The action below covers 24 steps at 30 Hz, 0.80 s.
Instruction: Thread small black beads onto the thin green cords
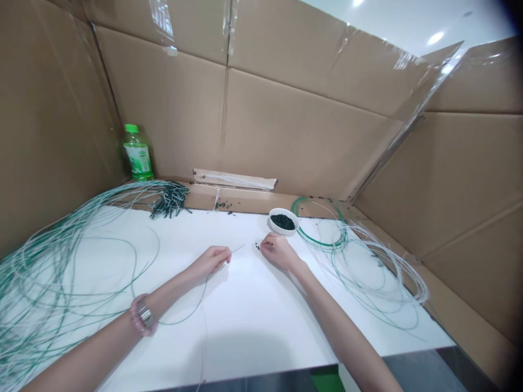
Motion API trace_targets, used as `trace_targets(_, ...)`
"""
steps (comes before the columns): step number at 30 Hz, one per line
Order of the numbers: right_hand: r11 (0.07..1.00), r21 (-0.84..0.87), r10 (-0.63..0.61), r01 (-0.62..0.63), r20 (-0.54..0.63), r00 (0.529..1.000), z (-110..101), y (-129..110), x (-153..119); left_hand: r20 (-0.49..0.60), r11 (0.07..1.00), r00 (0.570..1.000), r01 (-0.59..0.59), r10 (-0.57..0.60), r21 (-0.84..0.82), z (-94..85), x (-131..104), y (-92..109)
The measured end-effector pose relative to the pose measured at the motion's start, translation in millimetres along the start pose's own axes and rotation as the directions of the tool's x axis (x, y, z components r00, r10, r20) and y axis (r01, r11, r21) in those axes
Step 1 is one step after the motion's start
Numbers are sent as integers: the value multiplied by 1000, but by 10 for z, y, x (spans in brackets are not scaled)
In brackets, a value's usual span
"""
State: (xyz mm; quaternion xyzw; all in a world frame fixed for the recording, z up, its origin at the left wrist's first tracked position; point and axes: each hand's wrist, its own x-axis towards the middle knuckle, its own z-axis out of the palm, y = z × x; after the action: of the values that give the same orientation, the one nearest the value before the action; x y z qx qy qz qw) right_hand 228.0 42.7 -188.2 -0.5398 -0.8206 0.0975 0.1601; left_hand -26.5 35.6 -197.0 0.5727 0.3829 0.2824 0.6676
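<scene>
My left hand [214, 258] is closed in a pinch on a thin green wire. One short straight end of the wire [238, 249] sticks out past the fingertips to the right, and the rest curves down below the wrist. To the right, my right hand [278, 250] rests low over the white tabletop with its fingers drawn together. What is between those fingers, if anything, is hidden. Several tiny black pieces [257, 246], bead-like, lie just beside its fingertips. Right behind this hand stands a white bowl [272, 223] filled with dark small pieces [283, 221].
A large bundle of green and white wires [61, 239] spreads along the left, its dark tufted ends [169, 200] at the back. Looser coils [392, 261] lie on the right. A green bottle [138, 155] stands in the back left corner. Cardboard walls [306, 136] surround the white tabletop [253, 316].
</scene>
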Motion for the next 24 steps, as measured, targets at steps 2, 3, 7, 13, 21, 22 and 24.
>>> trace_targets(2,999,-2,40,-40,-9,999,79,-71,15,0,1000,1000,0,0,-1,1,1,6)
trace_targets(3,998,-4,62,-62,-15,998,109,-95,21,-1,1000,1000,0,0,0,0,3,6)
trace_targets(7,994,-5,110,-111,-28,993,155,-131,34,-3,1000,1000,0,0,-1,-6,15,-4)
trace_targets(13,995,-18,101,-102,-28,994,31,-77,30,-6,1000,1000,2,-2,2,-1,4,10)
trace_targets(21,984,-74,155,-162,-93,984,-183,59,-22,-23,1000,1000,2,-2,11,27,-8,40)
trace_targets(22,985,-71,149,-156,-89,985,-161,29,-15,-23,1000,1000,3,-3,12,28,-8,41)
trace_targets(24,988,-61,134,-139,-73,988,-86,-57,7,-21,1000,1000,7,-7,13,28,-8,45)
